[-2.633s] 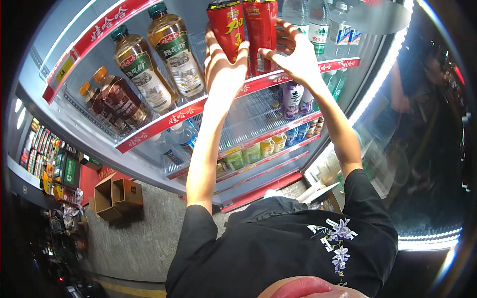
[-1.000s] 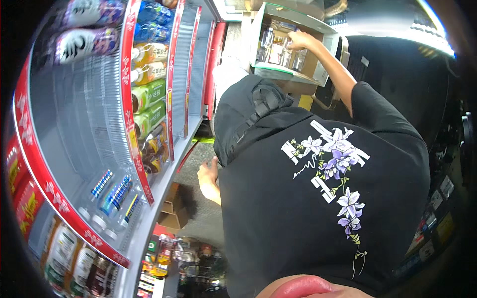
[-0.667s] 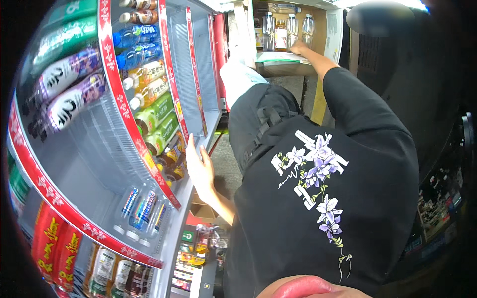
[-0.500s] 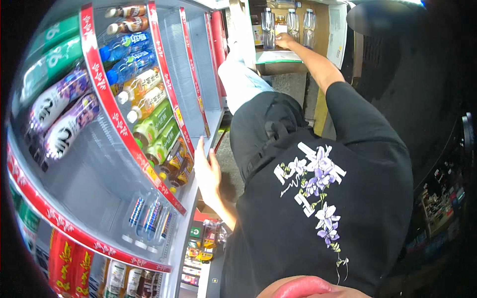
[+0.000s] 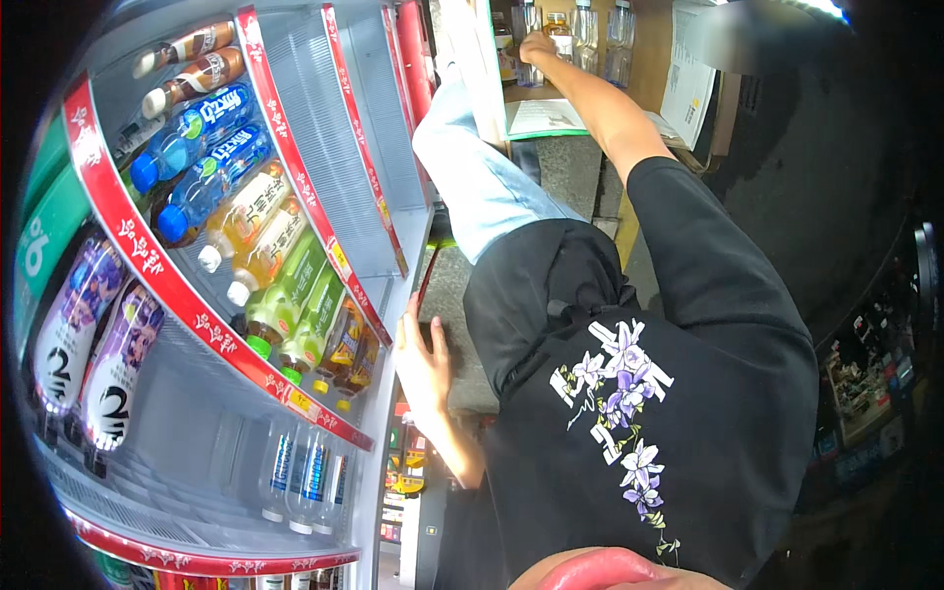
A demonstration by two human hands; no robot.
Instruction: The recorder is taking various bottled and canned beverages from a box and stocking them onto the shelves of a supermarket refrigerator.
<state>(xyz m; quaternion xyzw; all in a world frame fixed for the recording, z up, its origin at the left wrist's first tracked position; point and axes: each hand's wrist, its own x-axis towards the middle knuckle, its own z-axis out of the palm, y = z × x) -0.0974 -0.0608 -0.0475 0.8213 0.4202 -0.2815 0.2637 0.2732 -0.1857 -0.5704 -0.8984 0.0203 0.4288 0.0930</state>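
Note:
My left hand (image 5: 425, 366) is open, its fingers spread, with nothing in it. It rests near the front edge of the shelf rack (image 5: 401, 320), beside several dark bottles with yellow caps (image 5: 346, 354). At the top my right hand (image 5: 536, 46) reaches into an open cardboard box (image 5: 657, 44). Its fingers are curled at a clear bottle (image 5: 525, 18), partly covering it. An amber bottle (image 5: 558, 31) with a pale label stands just right of that hand, followed by more clear bottles (image 5: 619, 44).
Red-edged shelves on the left hold blue-capped bottles (image 5: 202, 177), green-labelled bottles (image 5: 295, 300), purple bottles (image 5: 123, 359) and clear water bottles (image 5: 305, 482). A leg in pale jeans (image 5: 482, 177) extends between rack and box. White box flaps (image 5: 688, 79) stick out at the right.
My right hand has shifted leftward and up, from the amber bottle to the clear one beside it. My view has turned slightly. The left hand sits slightly farther right in view, its fingers more spread.

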